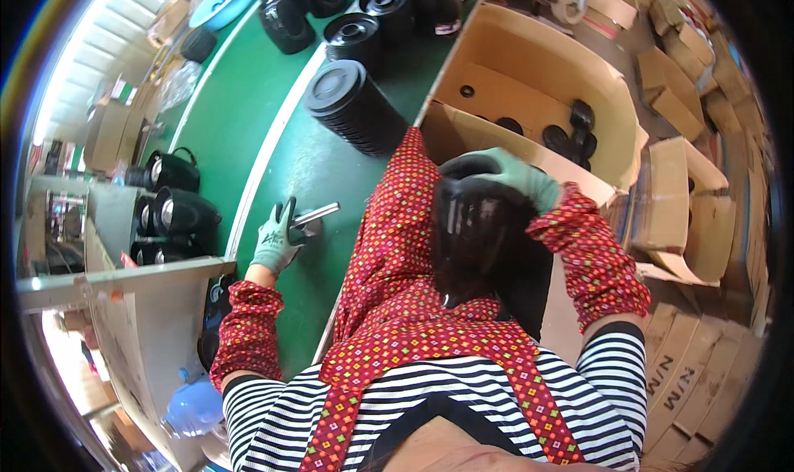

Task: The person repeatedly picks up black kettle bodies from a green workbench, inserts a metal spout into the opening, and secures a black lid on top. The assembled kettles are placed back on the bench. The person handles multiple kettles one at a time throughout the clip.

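Note:
My left hand (277, 239), in a green-and-black work glove, is low over the green table. Its fingers close round a short, shiny metal bar-like tool (316, 215), whose exact kind I cannot tell. My right hand (500, 173), gloved alike, grips the top of a glossy black rounded housing (473, 236) held against my lap. The glove and the housing's dark surface hide the right fingertips. Ahead of the left hand, a leaning stack of round black lids (339, 92) rests on the table.
Several black housings (285, 21) and round black parts (385, 1) stand on the table's (248, 83) far end. More housings (178, 212) sit at the left. An open cardboard box (529, 50) holding black pieces stands on the right, with flattened cartons (691, 373) nearer.

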`<action>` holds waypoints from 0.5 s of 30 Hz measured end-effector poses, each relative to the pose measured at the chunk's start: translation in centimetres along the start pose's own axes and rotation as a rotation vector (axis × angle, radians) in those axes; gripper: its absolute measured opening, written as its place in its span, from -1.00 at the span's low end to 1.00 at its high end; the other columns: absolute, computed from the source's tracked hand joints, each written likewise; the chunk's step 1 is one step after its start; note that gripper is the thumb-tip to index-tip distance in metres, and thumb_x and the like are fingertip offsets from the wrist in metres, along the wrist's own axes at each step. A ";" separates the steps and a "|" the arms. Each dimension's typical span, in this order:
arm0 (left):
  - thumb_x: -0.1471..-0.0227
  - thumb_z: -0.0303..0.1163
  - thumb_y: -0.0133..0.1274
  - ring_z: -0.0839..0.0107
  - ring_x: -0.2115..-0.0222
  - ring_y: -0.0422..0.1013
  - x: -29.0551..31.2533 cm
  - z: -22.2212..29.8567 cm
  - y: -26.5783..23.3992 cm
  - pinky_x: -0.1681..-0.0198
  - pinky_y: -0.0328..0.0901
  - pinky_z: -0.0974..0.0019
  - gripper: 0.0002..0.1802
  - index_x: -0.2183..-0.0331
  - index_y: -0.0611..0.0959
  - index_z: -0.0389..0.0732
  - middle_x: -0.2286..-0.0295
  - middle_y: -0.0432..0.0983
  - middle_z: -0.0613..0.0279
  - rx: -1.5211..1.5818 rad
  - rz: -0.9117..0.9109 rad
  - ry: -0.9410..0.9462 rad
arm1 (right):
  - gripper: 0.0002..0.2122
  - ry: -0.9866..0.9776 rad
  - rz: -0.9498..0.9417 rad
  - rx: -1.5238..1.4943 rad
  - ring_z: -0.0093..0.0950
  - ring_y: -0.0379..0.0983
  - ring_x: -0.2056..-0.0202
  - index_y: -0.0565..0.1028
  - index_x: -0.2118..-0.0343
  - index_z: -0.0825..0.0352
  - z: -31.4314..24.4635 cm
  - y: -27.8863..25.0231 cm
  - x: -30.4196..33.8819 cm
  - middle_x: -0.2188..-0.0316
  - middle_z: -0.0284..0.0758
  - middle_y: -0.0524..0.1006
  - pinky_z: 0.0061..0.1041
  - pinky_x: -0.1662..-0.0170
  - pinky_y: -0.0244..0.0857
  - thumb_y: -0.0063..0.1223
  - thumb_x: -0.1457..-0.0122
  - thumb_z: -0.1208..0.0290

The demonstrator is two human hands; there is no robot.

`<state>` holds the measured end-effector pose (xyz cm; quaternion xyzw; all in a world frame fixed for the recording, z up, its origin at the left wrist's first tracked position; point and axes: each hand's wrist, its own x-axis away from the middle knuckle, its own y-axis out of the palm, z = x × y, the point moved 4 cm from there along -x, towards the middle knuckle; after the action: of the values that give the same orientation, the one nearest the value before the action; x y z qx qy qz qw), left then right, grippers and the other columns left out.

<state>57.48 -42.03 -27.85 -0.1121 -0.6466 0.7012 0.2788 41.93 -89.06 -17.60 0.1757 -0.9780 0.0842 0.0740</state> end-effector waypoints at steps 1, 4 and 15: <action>0.10 -0.32 0.39 -0.18 -0.05 0.45 -0.6 0.5 -0.2 -0.12 0.36 -0.06 0.10 -0.42 0.22 0.17 -0.17 0.37 -0.14 0.056 -0.072 -0.010 | -0.56 0.002 -0.008 -0.058 -0.49 0.54 -0.02 0.56 -0.15 0.40 1.8 0.8 -0.3 -0.02 -0.26 0.65 -0.42 -0.15 0.37 0.20 -0.33 0.20; 0.04 -0.52 0.29 -0.17 0.08 0.51 -0.1 2.7 -2.8 0.02 0.44 0.02 -0.10 -0.33 0.42 0.18 -0.02 0.47 -0.09 0.180 0.001 0.121 | -0.62 -0.165 -0.057 0.043 -0.49 0.53 -0.03 0.56 -0.13 0.39 2.1 0.8 -0.8 0.00 -0.27 0.64 -0.41 -0.18 0.37 0.13 -0.37 0.26; -0.24 -0.59 0.05 0.51 0.35 0.45 -1.5 23.3 -20.0 0.29 0.37 0.40 -0.34 -0.34 0.40 -0.24 -0.11 0.33 0.13 0.870 -0.168 0.273 | -0.53 -0.435 0.722 0.459 -0.06 0.32 -0.24 0.52 -0.17 0.25 -4.9 0.4 2.4 -0.16 -0.14 0.42 -0.13 -0.33 0.20 0.20 -0.16 0.54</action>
<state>51.57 -62.35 -5.55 -0.0233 -0.2566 0.8611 0.4384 40.07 -88.53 -12.49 -0.1501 -0.9255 0.2796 -0.2068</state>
